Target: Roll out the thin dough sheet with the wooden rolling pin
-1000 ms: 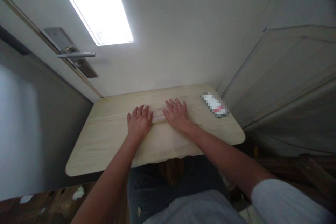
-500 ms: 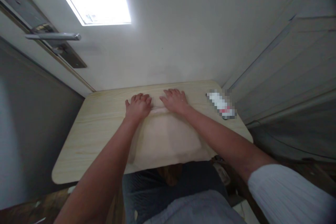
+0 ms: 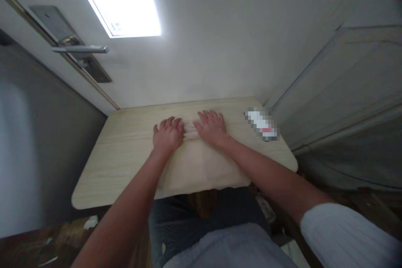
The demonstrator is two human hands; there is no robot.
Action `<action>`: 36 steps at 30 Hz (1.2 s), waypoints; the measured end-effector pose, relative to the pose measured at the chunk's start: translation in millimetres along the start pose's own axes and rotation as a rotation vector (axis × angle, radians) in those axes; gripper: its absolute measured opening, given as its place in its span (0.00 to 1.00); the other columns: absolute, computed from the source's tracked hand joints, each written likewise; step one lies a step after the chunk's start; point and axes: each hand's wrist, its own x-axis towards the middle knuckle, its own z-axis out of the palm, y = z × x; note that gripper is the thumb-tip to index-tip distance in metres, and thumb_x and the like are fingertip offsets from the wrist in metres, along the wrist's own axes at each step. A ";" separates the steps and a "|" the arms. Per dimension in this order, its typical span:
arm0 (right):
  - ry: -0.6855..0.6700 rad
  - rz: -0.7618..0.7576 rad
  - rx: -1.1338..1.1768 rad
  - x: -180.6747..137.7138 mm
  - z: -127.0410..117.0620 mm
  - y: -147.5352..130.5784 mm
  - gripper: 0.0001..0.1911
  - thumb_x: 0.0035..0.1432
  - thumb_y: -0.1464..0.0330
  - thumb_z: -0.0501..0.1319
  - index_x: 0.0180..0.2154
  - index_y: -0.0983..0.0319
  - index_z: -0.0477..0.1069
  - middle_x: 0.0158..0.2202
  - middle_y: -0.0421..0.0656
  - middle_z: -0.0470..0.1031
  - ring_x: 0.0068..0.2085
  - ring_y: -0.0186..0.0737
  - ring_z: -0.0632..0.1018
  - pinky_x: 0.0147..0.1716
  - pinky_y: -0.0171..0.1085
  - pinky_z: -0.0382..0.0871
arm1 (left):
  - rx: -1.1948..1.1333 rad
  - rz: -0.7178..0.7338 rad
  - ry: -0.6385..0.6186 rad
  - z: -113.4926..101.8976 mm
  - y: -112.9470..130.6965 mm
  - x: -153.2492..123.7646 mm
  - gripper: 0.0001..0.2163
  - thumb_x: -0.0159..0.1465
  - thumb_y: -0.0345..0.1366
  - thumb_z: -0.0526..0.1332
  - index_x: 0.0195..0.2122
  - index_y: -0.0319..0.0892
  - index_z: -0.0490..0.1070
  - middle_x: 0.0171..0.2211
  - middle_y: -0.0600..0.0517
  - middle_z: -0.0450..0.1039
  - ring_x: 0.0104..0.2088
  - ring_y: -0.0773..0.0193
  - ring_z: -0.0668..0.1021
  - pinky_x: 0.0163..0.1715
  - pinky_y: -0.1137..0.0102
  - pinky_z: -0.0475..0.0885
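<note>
A pale beige cloth lies on the light wood-grain table, its near edge reaching the table's front edge. Between my hands, its far edge shows as a narrow folded or rolled band. My left hand rests palm down on the left end of that band, fingers spread forward. On the right end lies my right hand, also palm down with its fingers stretched out and slightly apart. Neither hand is closed around the cloth. Both palms hide the ends of the band.
A phone-like object, blurred by pixelation, lies on the table's right side. Behind the table stands a white door with a metal handle and a bright window pane. A grey curtain-like sheet hangs at the right.
Both hands have drawn a little nearer to my body, along with the folded band of cloth. The view has shifted slightly. The fingers remain spread.
</note>
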 end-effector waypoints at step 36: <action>0.085 0.145 -0.020 -106.4 -25.5 44.6 0.30 0.69 0.50 0.45 0.63 0.59 0.62 0.65 0.49 0.62 0.67 0.57 0.57 0.64 0.62 0.37 | -0.009 0.280 -0.069 4.4 74.2 -25.5 0.27 0.71 0.51 0.37 0.68 0.51 0.54 0.69 0.50 0.55 0.68 0.53 0.56 0.64 0.45 0.49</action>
